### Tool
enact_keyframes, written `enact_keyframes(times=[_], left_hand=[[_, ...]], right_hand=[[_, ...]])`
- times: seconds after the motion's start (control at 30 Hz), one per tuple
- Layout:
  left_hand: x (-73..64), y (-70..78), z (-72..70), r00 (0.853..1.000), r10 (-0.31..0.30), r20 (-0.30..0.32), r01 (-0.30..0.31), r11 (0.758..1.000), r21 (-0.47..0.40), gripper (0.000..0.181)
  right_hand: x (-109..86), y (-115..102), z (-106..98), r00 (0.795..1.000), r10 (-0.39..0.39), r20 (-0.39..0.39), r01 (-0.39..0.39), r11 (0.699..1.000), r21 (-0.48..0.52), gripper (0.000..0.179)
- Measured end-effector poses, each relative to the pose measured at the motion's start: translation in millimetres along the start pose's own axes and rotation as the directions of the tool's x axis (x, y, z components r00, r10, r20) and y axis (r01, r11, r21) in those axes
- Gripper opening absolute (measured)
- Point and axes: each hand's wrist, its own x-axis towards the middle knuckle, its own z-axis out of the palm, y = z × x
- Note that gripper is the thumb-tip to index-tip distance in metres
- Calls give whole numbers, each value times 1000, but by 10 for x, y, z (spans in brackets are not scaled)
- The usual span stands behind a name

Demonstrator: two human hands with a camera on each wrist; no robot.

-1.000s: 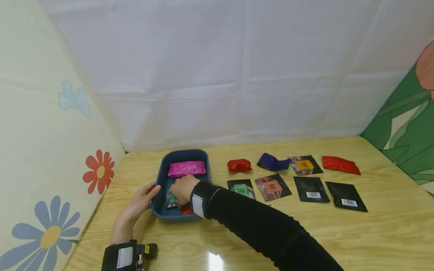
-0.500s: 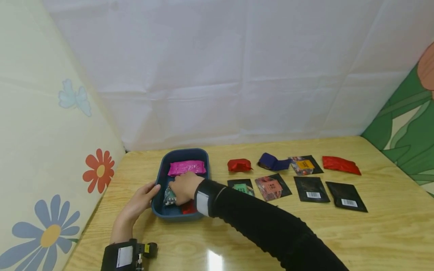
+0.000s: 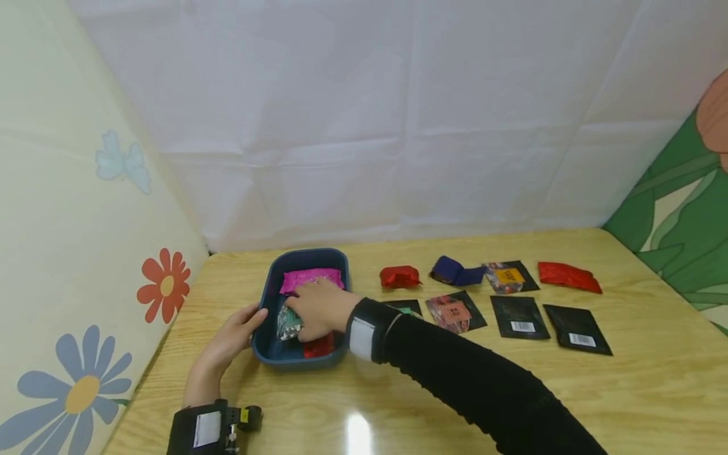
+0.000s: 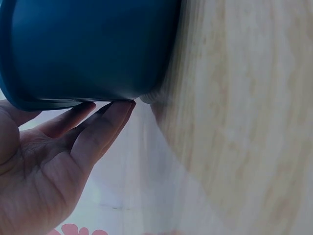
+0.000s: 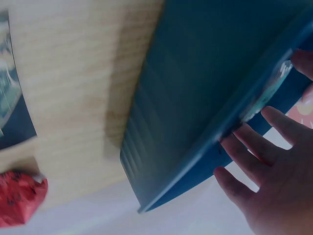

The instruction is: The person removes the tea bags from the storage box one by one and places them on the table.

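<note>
A dark blue plastic bin (image 3: 300, 364) stands on the table at the left. My left hand (image 3: 230, 341) holds its left side, thumb at the rim; in the left wrist view, the fingers (image 4: 100, 132) lie along the outer wall. My right hand (image 3: 324, 308) is over the bin's inside, fingers spread. Beneath and beside it lies a shiny green-and-silver packet (image 3: 289, 322), partly covered by the hand. In the right wrist view the fingertips (image 5: 239, 132) are close to this packet (image 5: 266, 93). A pink packet (image 3: 296, 281) lies at the bin's back, a red packet (image 3: 318, 346) at its front.
Right of the bin lie a red packet (image 3: 400, 277), a purple folded wrapper (image 3: 455, 273), several flat printed packets (image 3: 455, 313), black packets with white labels (image 3: 519, 316) and a longer red packet (image 3: 569, 277). A white cloth wall (image 3: 398, 158) rises behind the table.
My right hand has shifted a little right and back inside the bin, its fingers more spread, showing more of the green-and-silver packet and the red one. The left hand stays at the rim.
</note>
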Motion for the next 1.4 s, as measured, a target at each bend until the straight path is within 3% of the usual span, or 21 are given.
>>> enact_keyframes(times=[0.13,0.47,0.63,1.23,1.4], left_hand=[[-4,-8,-4,1000,-2,-2,2,1000,2,59],[-6,-3,6,1000,-23,-12,23,1000,0,59],[-5,-4,8,999,-27,-17,27,1000,-2,59],[1,20,-14,1000,-2,12,2,1000,8,60],[-4,-2,-16,1000,11,23,-11,1000,-10,57]], right_hand=[[-85,50,18,998,-35,-49,37,998,46,69],[-402,115,-8,974,-119,-194,114,993,-37,71],[-607,122,-35,957,-136,-256,133,991,-29,71],[-1167,82,320,879,-214,-426,245,969,19,81],[-1326,99,369,893,-214,-396,264,962,76,80]])
